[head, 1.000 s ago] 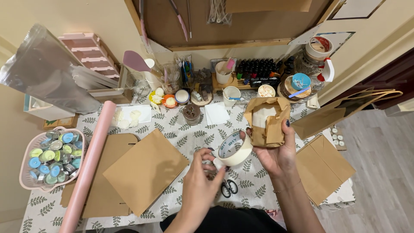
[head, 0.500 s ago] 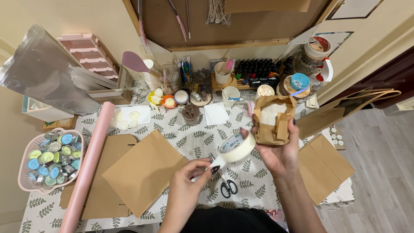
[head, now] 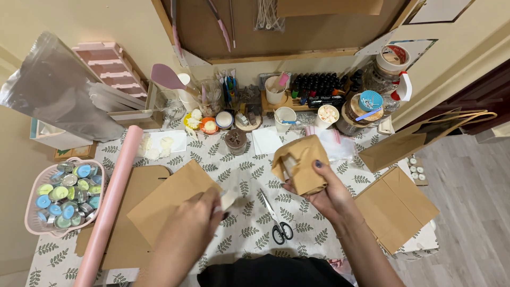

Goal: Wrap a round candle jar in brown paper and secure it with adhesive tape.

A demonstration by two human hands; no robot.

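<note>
Right hand point(head: 324, 194) grips the small brown paper bag point(head: 298, 163) above the table's middle — the tape roll has left it; left hand point(head: 204, 212), blurred, pinches a pale tape piece point(head: 229, 200) — bag ready for sealing.

A craft corner against a cream wall

A leaf-print tabletop point(head: 241, 234) stands below a brown pinboard point(head: 287, 24) on the cream wall point(head: 69, 21); grey wood-plank floor point(head: 473, 207) lies right, beside a dark door point(head: 486, 103).
</note>
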